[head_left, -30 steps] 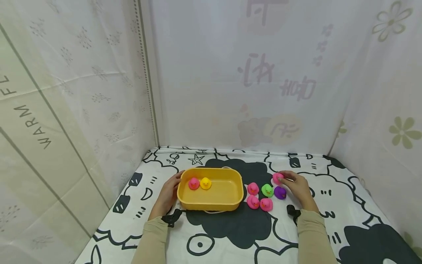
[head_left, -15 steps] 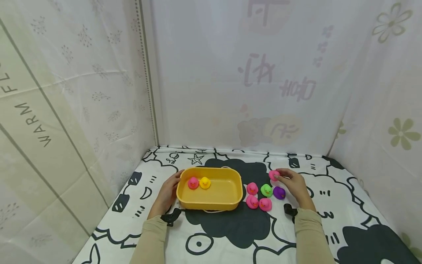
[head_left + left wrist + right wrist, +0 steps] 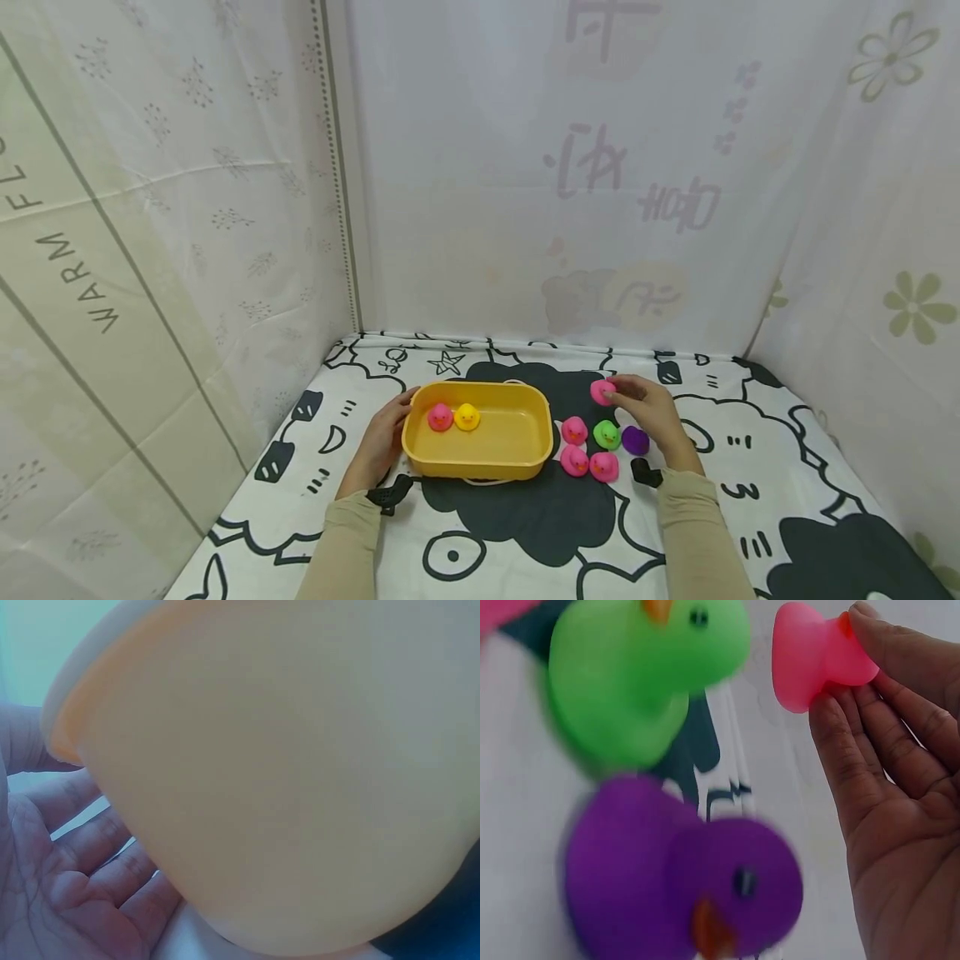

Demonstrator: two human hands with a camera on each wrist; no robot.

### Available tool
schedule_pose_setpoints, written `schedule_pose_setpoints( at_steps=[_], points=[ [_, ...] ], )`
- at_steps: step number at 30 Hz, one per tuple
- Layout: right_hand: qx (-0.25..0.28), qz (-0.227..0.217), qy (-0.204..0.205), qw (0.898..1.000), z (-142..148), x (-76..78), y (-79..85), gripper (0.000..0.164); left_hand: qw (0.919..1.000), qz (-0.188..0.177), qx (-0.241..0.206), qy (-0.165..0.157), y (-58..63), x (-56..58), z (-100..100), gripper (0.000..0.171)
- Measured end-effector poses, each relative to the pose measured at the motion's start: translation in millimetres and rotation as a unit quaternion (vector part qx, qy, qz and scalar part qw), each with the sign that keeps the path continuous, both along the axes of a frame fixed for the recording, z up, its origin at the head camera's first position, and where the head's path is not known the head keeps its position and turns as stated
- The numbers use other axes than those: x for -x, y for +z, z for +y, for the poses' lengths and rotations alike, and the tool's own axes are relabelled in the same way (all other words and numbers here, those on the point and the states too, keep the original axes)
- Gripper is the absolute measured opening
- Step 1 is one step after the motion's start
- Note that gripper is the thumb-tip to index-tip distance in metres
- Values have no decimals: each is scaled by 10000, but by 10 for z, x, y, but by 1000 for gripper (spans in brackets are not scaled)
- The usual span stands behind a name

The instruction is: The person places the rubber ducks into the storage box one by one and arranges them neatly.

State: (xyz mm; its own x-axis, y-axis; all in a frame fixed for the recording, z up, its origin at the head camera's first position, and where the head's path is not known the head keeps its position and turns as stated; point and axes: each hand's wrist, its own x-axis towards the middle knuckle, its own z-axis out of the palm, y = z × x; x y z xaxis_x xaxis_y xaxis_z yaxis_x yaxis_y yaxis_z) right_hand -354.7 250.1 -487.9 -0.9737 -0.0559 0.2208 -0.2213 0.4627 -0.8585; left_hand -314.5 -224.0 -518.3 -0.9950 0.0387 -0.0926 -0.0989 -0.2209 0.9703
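Well, the right hand (image 3: 651,412) had a held pink duck (image 3: 602,392) pinched between its thumb and fingers, just right of the middle in the lower half of the head view. In the right wrist view that same duck was at the upper right, and the thumb tip was by its orange beak. Close to that camera, a green duck (image 3: 607,434) was at the upper left and a purple duck (image 3: 635,440) was at the bottom, both a bit blurry. The left hand (image 3: 384,433) was low and left of the middle in the head view. Its fingers looked loose and mostly straight, and they touched the left end of a yellow tub (image 3: 517,433). In the left wrist view the tub's wall filled most of the frame, with the hand at the lower left. Two ducks sat side by side in the left part of the tub: a reddish-pink duck (image 3: 440,417) and a yellow duck (image 3: 467,417). Just right of the tub, three more pink ducks (image 3: 574,460) were close together, near the green one. Everything was on a black and white cloth (image 3: 405,533) with doodles on it, and a pale curtain (image 3: 465,183) hung across the top.
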Motion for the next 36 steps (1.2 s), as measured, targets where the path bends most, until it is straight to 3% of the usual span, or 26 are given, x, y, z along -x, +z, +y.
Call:
schedule_pose_setpoints(
  at_steps=[15,25,30,36],
  points=[
    [-105,218,1072,9939,-673,144,247,35,10000,5,87,-25,-22,16,-7,46],
    [-489,350,1922,9795,-1220,187,445,30,10000,-9,30,-83,12,14,11,45],
    [-867,107,2278,9698,-1440,260,363,26,10000,-63,-1,-24,11,18,4,46],
    [-1346,-285,2283,9638,-1565,280,248,26,10000,-6,13,-38,-4,18,-10,46]
  ],
)
